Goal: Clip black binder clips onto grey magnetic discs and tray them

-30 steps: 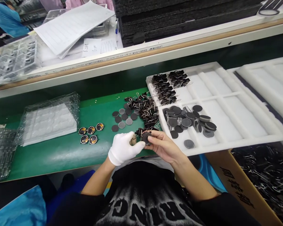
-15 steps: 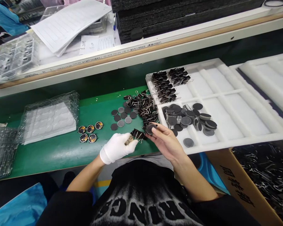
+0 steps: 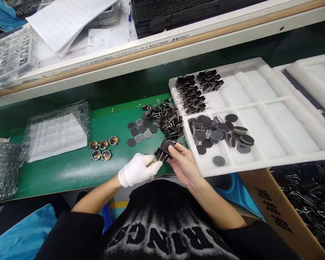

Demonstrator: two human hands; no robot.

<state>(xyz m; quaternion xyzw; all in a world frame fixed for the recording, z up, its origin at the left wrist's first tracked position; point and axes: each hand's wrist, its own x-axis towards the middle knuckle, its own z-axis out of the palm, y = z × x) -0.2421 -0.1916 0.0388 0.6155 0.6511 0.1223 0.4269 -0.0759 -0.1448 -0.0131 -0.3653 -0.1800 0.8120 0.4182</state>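
My left hand (image 3: pixel 139 169), in a white glove, pinches the wire handles of a black binder clip (image 3: pixel 159 155). Between the bare fingers and thumb of my right hand (image 3: pixel 185 162) is a dark round disc (image 3: pixel 168 146), its face turned up. Clip and disc meet in front of my body; whether the clip's jaws are around the disc's edge I cannot make out. Just beyond lies a heap of binder clips (image 3: pixel 170 121), with loose grey and black discs (image 3: pixel 142 129) to its left. Several discs with orange-and-black faces (image 3: pixel 104 144) sit farther left.
A white foam tray (image 3: pixel 260 159) on the right holds piled discs (image 3: pixel 216 135) and rows of binder clips (image 3: pixel 191 95). Clear plastic trays (image 3: pixel 56 131) stand at the left of the green table (image 3: pixel 56 173). A cardboard box (image 3: pixel 276 213) of clips sits lower right; a shelf edge (image 3: pixel 151 48) crosses behind.
My two hands have come together, bringing the binder clip up against the disc, which moved slightly left. The view has shifted a little.
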